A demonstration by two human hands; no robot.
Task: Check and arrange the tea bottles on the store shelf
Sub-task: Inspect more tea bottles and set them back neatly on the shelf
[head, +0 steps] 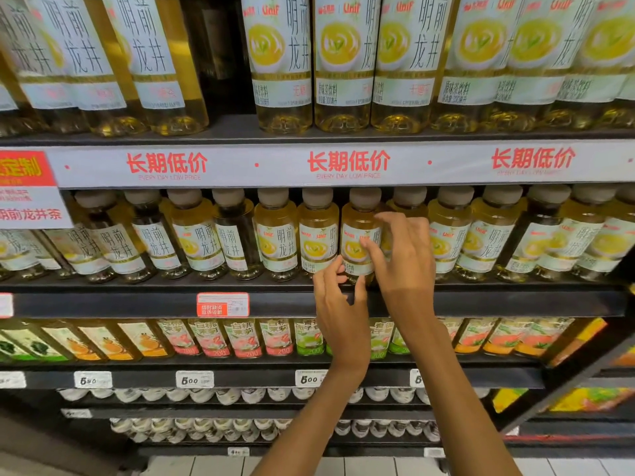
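- Bottle [359, 235] of pale yellow tea stands upright in the front row of the middle shelf [309, 304], touching its neighbours on both sides; I have both hands on it.
- My left hand [338, 307] comes up from below the shelf edge, thumb and fingers [335, 269] curled around the bottle's base.
- My right hand [405, 262] grips the bottle's right side; its thumb presses on the label and its fingers [388, 218] curl round the shoulder, slightly spread.
- Row of matching bottles [275, 235] runs the full width of the same shelf, beige caps up; several towards the left are turned so that the label picture does not face me.
- Upper shelf holds larger bottles [343, 63] of the same tea, with a dark gap [223, 56] left of centre.
- White strip [347, 163] with red print fronts that upper shelf.
- Red tag [222, 304] sits on the middle shelf's edge, left of my hands.
- Lower shelf carries fruit-labelled drinks [240, 338] above white price tags [195, 379].
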